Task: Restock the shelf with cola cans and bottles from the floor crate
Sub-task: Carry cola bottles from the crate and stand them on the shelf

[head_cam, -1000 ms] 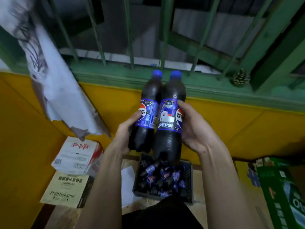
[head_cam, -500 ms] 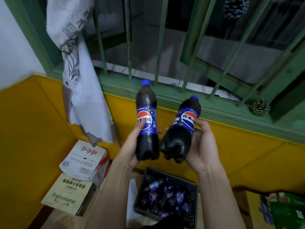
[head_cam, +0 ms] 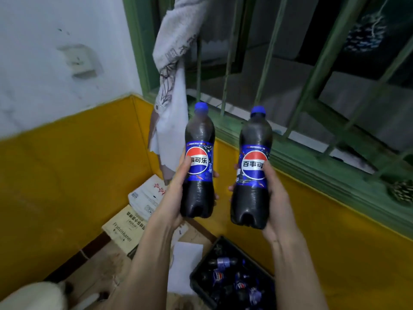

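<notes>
The left hand [head_cam: 178, 189] is wrapped around a dark plastic cola bottle with a blue cap and blue label [head_cam: 199, 162], thumb on the front of the label and fingertips showing past its far side; the right hand [head_cam: 273, 198] grips a second, matching cola bottle [head_cam: 253, 173] the same way, thumb on the label edge and palm cupping the lower body. Both bottles are upright in the air, apart from each other, in front of the yellow lower wall [head_cam: 67, 175] and the green barred window frame [head_cam: 312, 153]. Below them, the black plastic floor crate [head_cam: 201, 278] holds more bottles lying on their sides. Full to the neck, these should feel fairly heavy and firm, though the smooth plastic may be slippery. The labelled waist looks like the surest place to hold, with the lobed base offering support underneath. No shelf is in view, so the carry has probably only begun.
</notes>
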`<state>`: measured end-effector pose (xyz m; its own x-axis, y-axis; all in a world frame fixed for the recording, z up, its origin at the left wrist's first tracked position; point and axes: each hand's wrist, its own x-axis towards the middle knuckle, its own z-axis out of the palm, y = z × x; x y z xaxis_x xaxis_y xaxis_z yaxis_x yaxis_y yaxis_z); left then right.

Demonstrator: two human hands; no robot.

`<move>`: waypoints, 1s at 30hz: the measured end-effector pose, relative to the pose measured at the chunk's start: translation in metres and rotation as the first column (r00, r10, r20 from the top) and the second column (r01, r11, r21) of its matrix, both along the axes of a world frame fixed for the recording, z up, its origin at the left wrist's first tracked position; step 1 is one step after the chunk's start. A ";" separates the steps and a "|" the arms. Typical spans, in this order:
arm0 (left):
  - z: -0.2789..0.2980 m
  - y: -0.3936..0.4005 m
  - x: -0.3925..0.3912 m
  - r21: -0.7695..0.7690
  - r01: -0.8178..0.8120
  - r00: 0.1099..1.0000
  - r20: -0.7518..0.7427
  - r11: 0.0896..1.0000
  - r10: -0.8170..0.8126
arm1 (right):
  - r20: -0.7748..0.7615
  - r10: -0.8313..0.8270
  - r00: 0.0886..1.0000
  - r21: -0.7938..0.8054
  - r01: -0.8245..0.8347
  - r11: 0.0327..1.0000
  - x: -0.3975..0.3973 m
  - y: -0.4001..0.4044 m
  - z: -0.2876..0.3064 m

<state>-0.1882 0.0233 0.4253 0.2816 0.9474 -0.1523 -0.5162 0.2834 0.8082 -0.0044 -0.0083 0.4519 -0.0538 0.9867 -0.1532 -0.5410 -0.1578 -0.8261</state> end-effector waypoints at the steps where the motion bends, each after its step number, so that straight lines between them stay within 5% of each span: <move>1: 0.001 -0.013 0.002 -0.013 -0.037 0.999 0.018 0.999 0.037 | 0.015 0.026 1.000 0.035 -0.027 0.999 -0.002 -0.006 0.002; 13: 0.005 -0.191 -0.038 0.053 -0.538 0.838 -0.068 0.841 0.541 | 0.043 0.474 0.879 0.157 -0.475 0.866 -0.055 -0.095 -0.001; 30: 0.007 -0.502 -0.144 0.127 -0.929 0.350 -0.016 0.349 0.937 | 0.062 0.932 0.358 0.213 -0.917 0.338 -0.239 -0.320 0.012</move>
<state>-0.3318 -0.4782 0.4324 -0.8002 0.5987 -0.0356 -0.3432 -0.4085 0.8458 -0.2434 -0.3283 0.4641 -0.9511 0.3033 0.0576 -0.1955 -0.4474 -0.8727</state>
